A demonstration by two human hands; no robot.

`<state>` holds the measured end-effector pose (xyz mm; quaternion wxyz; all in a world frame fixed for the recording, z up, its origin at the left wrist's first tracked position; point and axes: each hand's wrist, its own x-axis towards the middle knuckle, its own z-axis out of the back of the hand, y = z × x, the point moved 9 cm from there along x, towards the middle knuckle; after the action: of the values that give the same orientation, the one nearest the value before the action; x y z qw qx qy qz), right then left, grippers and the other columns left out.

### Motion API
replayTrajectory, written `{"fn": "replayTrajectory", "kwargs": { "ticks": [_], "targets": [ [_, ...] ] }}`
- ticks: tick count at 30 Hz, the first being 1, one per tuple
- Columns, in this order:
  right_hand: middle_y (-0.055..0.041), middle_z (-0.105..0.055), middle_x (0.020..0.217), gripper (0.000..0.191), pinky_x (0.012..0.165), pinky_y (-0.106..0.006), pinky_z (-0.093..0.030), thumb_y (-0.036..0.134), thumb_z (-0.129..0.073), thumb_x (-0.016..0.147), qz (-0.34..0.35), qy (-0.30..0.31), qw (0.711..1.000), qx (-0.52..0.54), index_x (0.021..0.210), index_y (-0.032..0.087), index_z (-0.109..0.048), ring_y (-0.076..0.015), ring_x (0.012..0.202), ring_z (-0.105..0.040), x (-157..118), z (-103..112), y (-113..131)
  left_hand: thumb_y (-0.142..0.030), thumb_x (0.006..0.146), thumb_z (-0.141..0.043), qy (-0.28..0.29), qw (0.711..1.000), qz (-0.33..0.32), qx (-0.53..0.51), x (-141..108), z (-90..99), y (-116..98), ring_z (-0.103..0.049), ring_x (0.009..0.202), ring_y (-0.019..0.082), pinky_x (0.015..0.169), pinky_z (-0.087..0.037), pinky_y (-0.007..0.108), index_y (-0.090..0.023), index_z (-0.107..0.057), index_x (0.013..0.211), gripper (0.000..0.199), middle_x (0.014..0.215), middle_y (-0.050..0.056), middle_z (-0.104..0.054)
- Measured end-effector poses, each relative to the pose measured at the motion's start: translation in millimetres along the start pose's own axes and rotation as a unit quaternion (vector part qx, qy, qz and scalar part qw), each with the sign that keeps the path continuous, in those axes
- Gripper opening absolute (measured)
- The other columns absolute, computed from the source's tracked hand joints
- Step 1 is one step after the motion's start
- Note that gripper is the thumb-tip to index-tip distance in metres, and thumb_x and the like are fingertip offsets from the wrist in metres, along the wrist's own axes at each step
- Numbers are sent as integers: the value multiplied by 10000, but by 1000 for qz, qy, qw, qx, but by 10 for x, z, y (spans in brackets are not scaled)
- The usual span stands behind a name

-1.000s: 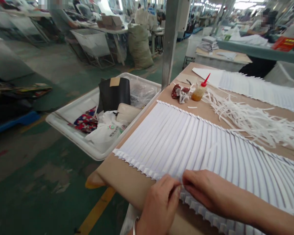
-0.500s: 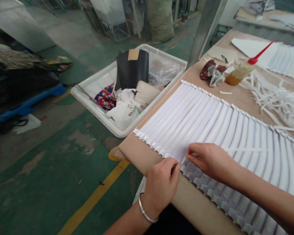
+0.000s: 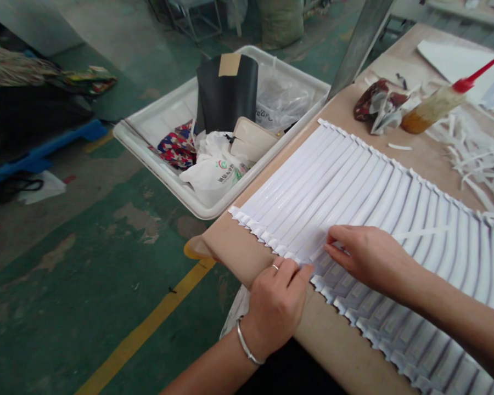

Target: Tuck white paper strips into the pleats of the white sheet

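I've got the left hand (image 3: pixel 276 310) curled at the near edge of the pleated sheet (image 3: pixel 346 186), fingers (image 3: pixel 290 274) pressed down on the folds. Can't tell if the thumb is pinching. The right hand (image 3: pixel 368 258) sits just beside it, fingers together, tips on the pleats. Can't tell if it's pinching either.

The sheet lies flat on the bench (image 3: pixel 239 236), its near end hanging over the bench edge. A loose white strip (image 3: pixel 420 234) lies across it by the right hand.

Further along the bench: glue bottle (image 3: pixel 432 112) with a red nozzle, crumpled red wrapper (image 3: pixel 374 104), and a pile of white offcuts (image 3: pixel 481 164).

Left of the bench is a white tub (image 3: pixel 148 156) holding a black folder (image 3: pixel 226 99) and a white plastic bag (image 3: pixel 214 175).
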<state>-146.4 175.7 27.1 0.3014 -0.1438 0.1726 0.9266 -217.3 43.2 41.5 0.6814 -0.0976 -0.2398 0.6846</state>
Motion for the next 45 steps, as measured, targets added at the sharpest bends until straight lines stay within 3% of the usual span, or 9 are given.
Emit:
{"fn": "replayTrajectory", "kwargs": {
  "ticks": [8,13,19,23,37,45],
  "targets": [
    [-16,-707,788,190,564,-311,-260,339,-487,950,15,1,1000,-10,850,233,-608,-209,703,-670,31,10,1,-167,998,-478,-13,998,-3,61,70,-52,-5,-547,790,217,616,-469,352,-185,-641,1228,283,851,49,-576],
    [-17,-715,843,171,576,-308,-299,340,-518,948,30,-2,999,-20,868,233,-624,-202,736,-672,68,68,-62,-150,988,-495,-21,998,6,66,94,-43,-45,-539,812,217,668,-488,369,-163,-658,1182,253,863,56,-570],
    [-7,-721,836,124,624,-288,-368,316,-572,913,-7,-63,998,-1,855,239,-650,-175,722,-648,181,358,-576,-127,972,-505,-39,998,4,54,86,-50,-75,-526,817,222,702,-490,382,-138,-659,1171,252,871,67,-570],
    [-4,-715,785,124,624,-283,-382,335,-592,883,-54,-67,996,14,852,246,-672,-178,713,-645,272,439,-918,-121,971,-503,-47,998,5,41,85,-50,-59,-519,808,218,706,-487,374,-134,-661,1162,248,861,67,-564],
    [-36,-714,810,158,637,-282,-393,358,-574,875,-73,-41,996,28,859,231,-667,-190,746,-647,415,356,-1094,-89,972,-452,-69,998,3,15,79,-35,-22,-534,822,207,702,-511,350,-131,-648,1178,287,890,79,-575],
    [-21,-715,787,141,681,-278,-442,334,-614,841,-109,-118,982,99,815,208,-671,-178,743,-646,566,632,-1783,-63,942,-462,-80,996,-24,21,57,-31,-8,-544,852,206,738,-513,346,-129,-645,1209,330,909,86,-569]
  ]
}}
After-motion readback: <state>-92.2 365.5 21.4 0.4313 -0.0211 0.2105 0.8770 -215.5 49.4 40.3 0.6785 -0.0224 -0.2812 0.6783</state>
